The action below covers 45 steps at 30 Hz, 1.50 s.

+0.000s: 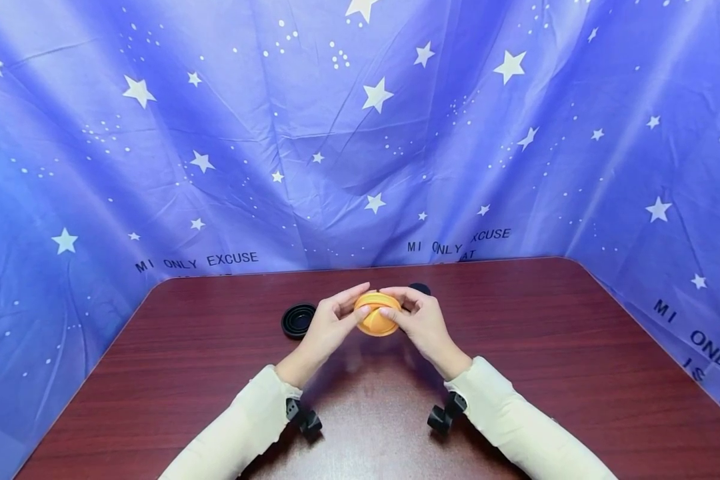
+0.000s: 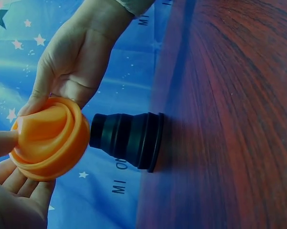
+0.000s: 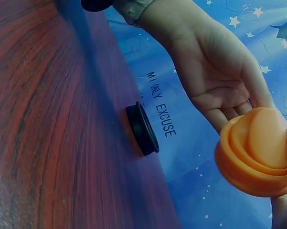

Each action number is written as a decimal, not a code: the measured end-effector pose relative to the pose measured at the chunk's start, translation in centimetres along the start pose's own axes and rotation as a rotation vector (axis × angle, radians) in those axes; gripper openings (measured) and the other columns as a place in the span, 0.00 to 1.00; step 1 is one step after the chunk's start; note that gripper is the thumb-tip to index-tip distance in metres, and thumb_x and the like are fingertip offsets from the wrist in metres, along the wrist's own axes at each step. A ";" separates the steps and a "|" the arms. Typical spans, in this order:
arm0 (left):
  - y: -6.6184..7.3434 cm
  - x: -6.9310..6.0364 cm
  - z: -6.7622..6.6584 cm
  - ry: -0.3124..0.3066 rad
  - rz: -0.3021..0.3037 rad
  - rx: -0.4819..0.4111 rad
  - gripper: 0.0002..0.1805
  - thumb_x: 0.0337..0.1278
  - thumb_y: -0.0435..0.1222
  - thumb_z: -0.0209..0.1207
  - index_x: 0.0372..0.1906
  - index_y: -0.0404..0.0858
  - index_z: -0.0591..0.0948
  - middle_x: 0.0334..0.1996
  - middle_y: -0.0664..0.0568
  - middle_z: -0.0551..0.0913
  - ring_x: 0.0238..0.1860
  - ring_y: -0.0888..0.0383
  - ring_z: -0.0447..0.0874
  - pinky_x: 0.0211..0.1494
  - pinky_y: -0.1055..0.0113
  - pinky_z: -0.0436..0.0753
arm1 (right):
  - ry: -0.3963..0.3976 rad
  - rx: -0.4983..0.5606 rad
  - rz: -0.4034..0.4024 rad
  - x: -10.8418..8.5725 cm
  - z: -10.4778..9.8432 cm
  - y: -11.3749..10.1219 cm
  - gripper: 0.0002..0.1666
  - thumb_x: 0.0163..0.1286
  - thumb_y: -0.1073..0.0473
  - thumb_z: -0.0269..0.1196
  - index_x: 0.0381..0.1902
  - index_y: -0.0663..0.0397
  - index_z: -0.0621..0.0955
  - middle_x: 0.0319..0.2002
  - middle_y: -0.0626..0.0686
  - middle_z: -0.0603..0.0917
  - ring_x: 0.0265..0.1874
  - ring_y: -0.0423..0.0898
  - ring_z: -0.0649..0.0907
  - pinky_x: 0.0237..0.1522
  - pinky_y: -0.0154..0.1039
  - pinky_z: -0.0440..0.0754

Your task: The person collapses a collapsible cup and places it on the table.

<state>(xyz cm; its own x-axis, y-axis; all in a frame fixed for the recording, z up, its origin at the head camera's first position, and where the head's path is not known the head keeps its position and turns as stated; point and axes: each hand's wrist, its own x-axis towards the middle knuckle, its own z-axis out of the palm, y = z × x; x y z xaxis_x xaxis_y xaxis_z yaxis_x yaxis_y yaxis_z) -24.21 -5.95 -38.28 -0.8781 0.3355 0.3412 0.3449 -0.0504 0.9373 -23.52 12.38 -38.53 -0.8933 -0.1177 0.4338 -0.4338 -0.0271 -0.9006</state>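
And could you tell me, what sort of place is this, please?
Probably a makeshift filming corner: starry cloth hangs behind and on both sides of a table, and the person wears wrist cameras.

Round folded piece (image 1: 377, 325): bright orange, yellower under the light
Low ringed dish (image 1: 297, 321): plain black
Stepped cup (image 2: 129, 138): black all over
Bench (image 1: 216, 387): dark reddish brown, streaked with wood grain
Curtain (image 1: 312, 100): blue and violet, scattered with white stars and dots, dark lettering
Sleeves (image 1: 234, 427): cream
Wrist devices (image 1: 447, 413): black
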 end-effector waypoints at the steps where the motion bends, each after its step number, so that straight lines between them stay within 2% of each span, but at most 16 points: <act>1: 0.1 0.0 0.0 0.015 -0.006 0.004 0.23 0.61 0.29 0.57 0.62 0.31 0.72 0.52 0.35 0.79 0.48 0.60 0.80 0.49 0.69 0.80 | 0.019 0.012 0.000 0.0 0.0 -0.1 0.19 0.57 0.70 0.67 0.47 0.71 0.79 0.40 0.59 0.85 0.37 0.37 0.82 0.37 0.30 0.81; 4: 0.2 0.1 0.2 0.044 -0.028 0.013 0.23 0.62 0.30 0.56 0.62 0.33 0.73 0.52 0.36 0.80 0.48 0.60 0.80 0.50 0.70 0.79 | 0.071 0.057 0.007 0.2 0.1 -0.2 0.19 0.57 0.72 0.66 0.48 0.73 0.78 0.37 0.49 0.85 0.36 0.37 0.82 0.36 0.29 0.81; 8: 0.0 0.1 0.5 0.026 -0.039 -0.012 0.24 0.63 0.30 0.55 0.63 0.31 0.70 0.54 0.36 0.78 0.49 0.60 0.79 0.52 0.69 0.78 | 0.102 0.124 0.027 0.2 0.2 -0.2 0.20 0.57 0.75 0.64 0.49 0.77 0.76 0.37 0.42 0.84 0.37 0.37 0.82 0.38 0.29 0.81; 13: -0.2 0.1 0.6 -0.009 0.009 -0.042 0.23 0.63 0.29 0.54 0.62 0.27 0.69 0.55 0.33 0.76 0.49 0.60 0.80 0.50 0.69 0.79 | 0.108 0.151 0.037 0.2 0.3 -0.3 0.20 0.58 0.76 0.63 0.49 0.78 0.75 0.37 0.43 0.84 0.38 0.37 0.82 0.40 0.30 0.81; 19: -0.3 0.2 0.5 0.000 0.060 -0.029 0.18 0.62 0.28 0.55 0.56 0.25 0.73 0.49 0.32 0.79 0.43 0.62 0.82 0.45 0.69 0.82 | 0.100 0.143 0.032 0.1 0.3 -0.2 0.19 0.58 0.76 0.63 0.48 0.77 0.76 0.36 0.43 0.84 0.38 0.37 0.82 0.40 0.29 0.81; 25: -0.2 0.1 0.6 0.040 0.059 0.007 0.17 0.60 0.27 0.57 0.53 0.24 0.75 0.45 0.30 0.81 0.41 0.64 0.82 0.43 0.71 0.81 | 0.100 0.122 0.021 0.1 0.3 -0.1 0.19 0.58 0.75 0.64 0.48 0.77 0.76 0.36 0.43 0.84 0.36 0.37 0.81 0.38 0.28 0.80; 33: -0.6 0.2 0.6 0.081 0.077 0.038 0.15 0.59 0.28 0.59 0.50 0.24 0.77 0.41 0.32 0.83 0.36 0.64 0.83 0.38 0.71 0.82 | 0.057 0.087 0.033 0.1 0.3 0.0 0.20 0.59 0.71 0.65 0.49 0.75 0.76 0.36 0.44 0.83 0.37 0.37 0.81 0.36 0.28 0.80; 45: -0.2 -0.2 0.1 0.038 0.044 0.044 0.18 0.58 0.30 0.60 0.53 0.28 0.78 0.44 0.36 0.83 0.39 0.62 0.84 0.41 0.69 0.83 | 0.047 0.072 0.034 0.0 0.2 -0.3 0.20 0.58 0.70 0.66 0.48 0.74 0.77 0.35 0.46 0.83 0.36 0.38 0.81 0.34 0.29 0.81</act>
<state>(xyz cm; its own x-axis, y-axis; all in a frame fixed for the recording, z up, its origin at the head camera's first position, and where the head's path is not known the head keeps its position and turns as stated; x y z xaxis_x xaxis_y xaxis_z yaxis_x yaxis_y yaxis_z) -24.05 -5.89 -38.54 -0.8735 0.2976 0.3853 0.3971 -0.0224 0.9175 -23.40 12.22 -38.30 -0.9127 -0.0734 0.4019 -0.3948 -0.0952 -0.9138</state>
